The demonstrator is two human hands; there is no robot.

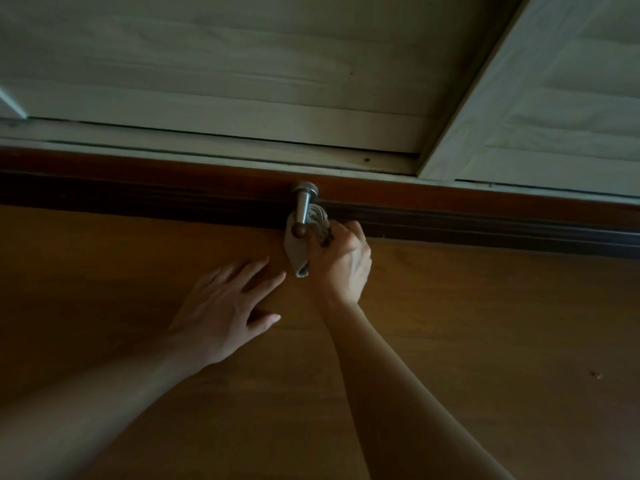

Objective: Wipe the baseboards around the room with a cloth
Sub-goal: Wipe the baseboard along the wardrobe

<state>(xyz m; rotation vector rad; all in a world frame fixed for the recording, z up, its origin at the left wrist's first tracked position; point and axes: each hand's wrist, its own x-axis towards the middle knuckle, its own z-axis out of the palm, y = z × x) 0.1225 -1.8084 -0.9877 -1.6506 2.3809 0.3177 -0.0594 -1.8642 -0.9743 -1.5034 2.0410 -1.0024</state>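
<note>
Against the dark baseboard (138, 202), just beside a metal door stop (304, 202), the right hand (341, 263) grips a bunched grey cloth (293, 252); the left hand (225, 306) rests flat, fingers spread, on the wooden floor (485, 323).

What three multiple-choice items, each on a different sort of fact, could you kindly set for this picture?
1. Where is the cloth?
A. Beside the door stop at the baseboard
B. Draped over a chair
C. In a bucket

2. What colour is the cloth?
A. Bright red
B. Grey
C. Blue

3. How does the left hand lie?
A. Curled in a fist
B. Round a bottle
C. Flat on the floor, fingers spread

Answers:
1 A, the right hand grips it by the door stop.
2 B, its folds look grey.
3 C, the palm rests on the wood.
</note>
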